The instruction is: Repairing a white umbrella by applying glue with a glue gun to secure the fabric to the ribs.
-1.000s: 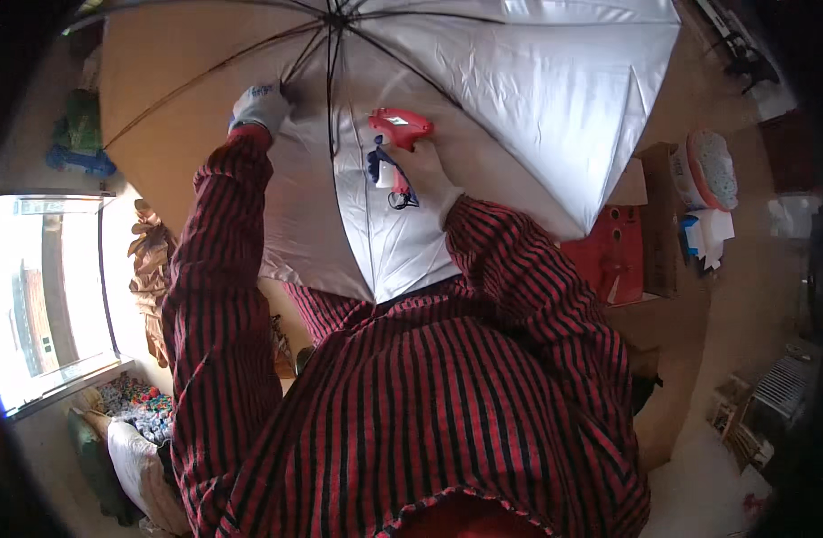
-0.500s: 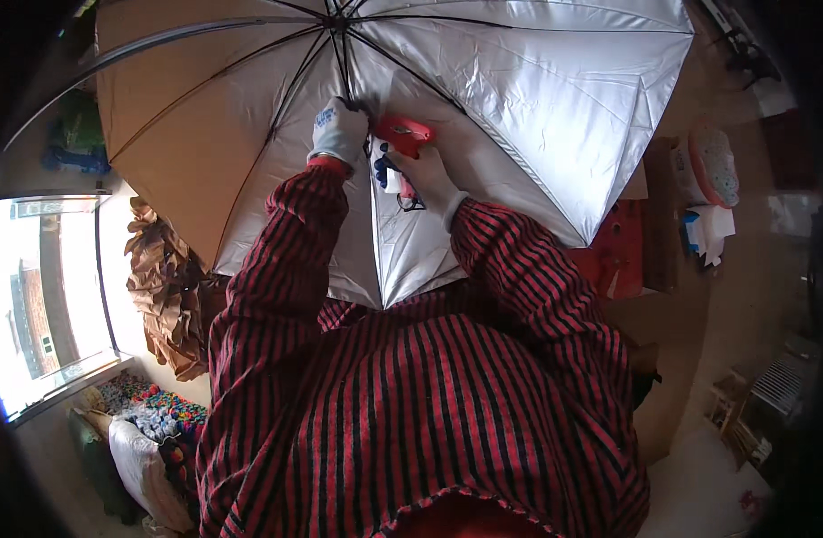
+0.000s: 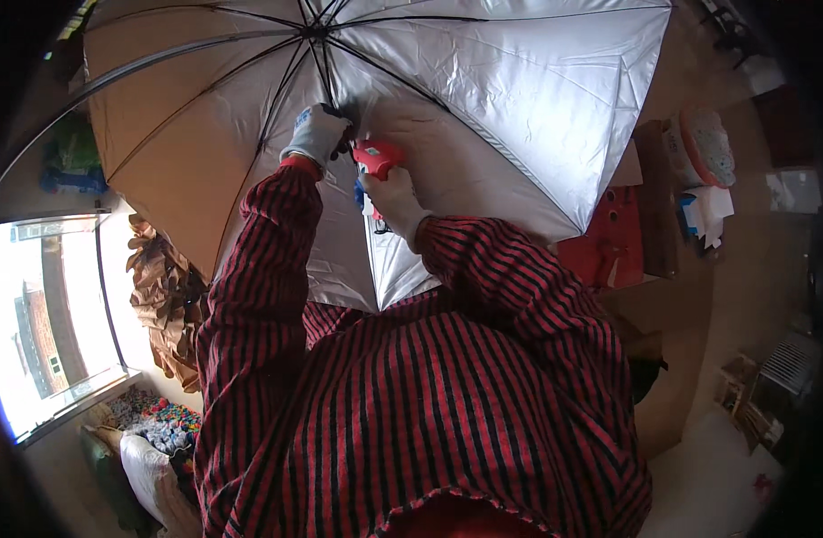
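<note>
A large open umbrella [image 3: 528, 99] spreads across the upper view, its silvery inside turned toward me and its dark ribs meeting at a hub [image 3: 315, 32]. My left hand [image 3: 315, 134], in a pale glove with dark fingertips, is closed around a rib below the hub. Just to its right, my gloved right hand [image 3: 395, 199] grips a red pistol-shaped tool [image 3: 376, 156], whose front end is close to the left fingers and the rib. The tool's exact kind is unclear, and its tip is partly hidden. A fold of the canopy points down toward my chest.
A red board or box [image 3: 613, 240] lies right of the umbrella. Beyond it stand a tub with a pinkish rim [image 3: 706, 148] and a white-and-blue carton [image 3: 709, 215]. Crumpled brown paper [image 3: 165, 300] hangs by the window [image 3: 48, 314] at left, above colourful bundled material [image 3: 160, 417].
Both hands and the red tool have shifted a little to the left, and the umbrella has moved slightly with them. The tool is now turned more and sits closer to the rib.
</note>
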